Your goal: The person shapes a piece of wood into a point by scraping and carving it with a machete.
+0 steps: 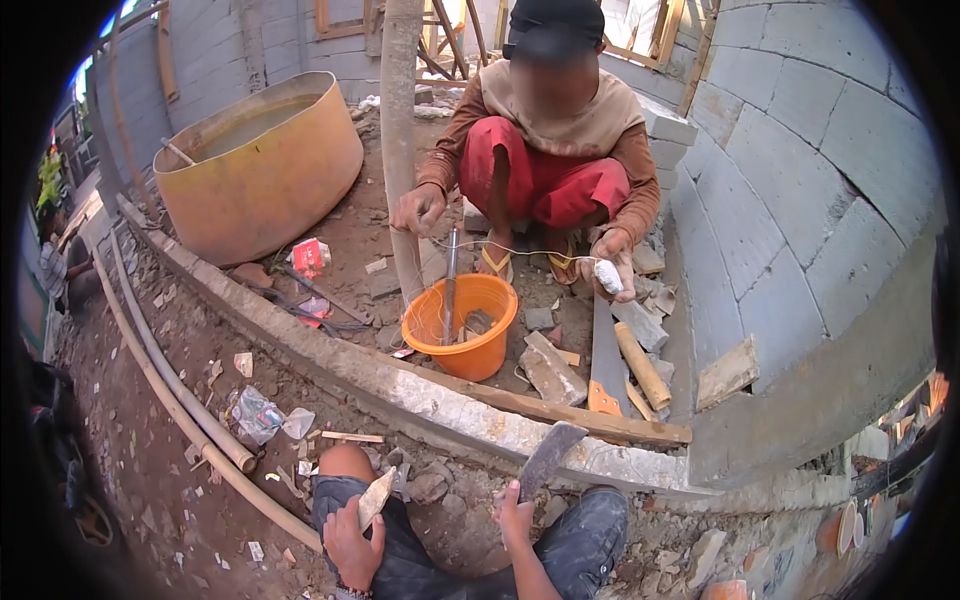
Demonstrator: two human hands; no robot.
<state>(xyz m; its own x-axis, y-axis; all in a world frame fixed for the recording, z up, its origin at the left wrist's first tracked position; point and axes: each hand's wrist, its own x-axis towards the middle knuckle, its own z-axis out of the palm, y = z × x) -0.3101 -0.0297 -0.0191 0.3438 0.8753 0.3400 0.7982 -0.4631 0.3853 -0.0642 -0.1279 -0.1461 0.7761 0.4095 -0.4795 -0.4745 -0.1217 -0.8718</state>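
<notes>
Sitting low, I have my left hand [352, 545] closed round a pale, pointed chip of wood or stone [376, 497] over my left knee. My right hand [515, 517] grips a dark grey, flat machete-like blade [550, 460], its broad, slanted end pointing up and to the right. The blade's handle is hidden in my fist. Chip and blade are apart. Beyond the low wall edge, an orange bucket [505, 305] holds a metal tube [450, 285] and some rubble. A crouching person [550, 150] stretches a thin string [510, 250] between both hands, with a white lump [607, 275] in one.
A concrete ledge [330, 365] with a timber strip crosses in front of me. Behind it lie a handsaw [605, 360], a round wooden stick [642, 365] and broken blocks [552, 368]. A large tub [270, 180], a post [402, 130] and long poles [190, 400] stand or lie leftward.
</notes>
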